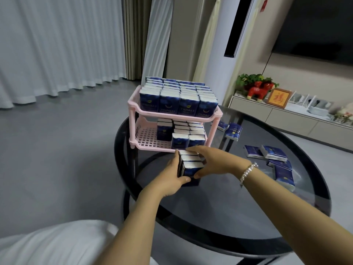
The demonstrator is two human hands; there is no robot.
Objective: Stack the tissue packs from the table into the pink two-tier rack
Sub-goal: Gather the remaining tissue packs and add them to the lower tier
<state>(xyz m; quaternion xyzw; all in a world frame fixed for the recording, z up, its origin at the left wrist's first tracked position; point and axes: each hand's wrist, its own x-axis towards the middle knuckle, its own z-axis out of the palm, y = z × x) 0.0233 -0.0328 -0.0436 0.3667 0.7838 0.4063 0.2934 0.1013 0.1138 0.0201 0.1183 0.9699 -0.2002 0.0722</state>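
Fingers [193, 150] of both hands were curled around a small row of tissue packs [189, 164], held upright on the counter [229, 207] before the pink rack [172, 111].

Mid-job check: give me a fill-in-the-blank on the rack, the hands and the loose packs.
1. The rack's ____ tier is packed full.
2. The row of packs is gripped by ____ hands, left hand and right hand.
3. The loose packs lie on the table to the ____ of the hands.
4. The beaded bracelet is on the ____ wrist.

Missing words: upper; both; right; right
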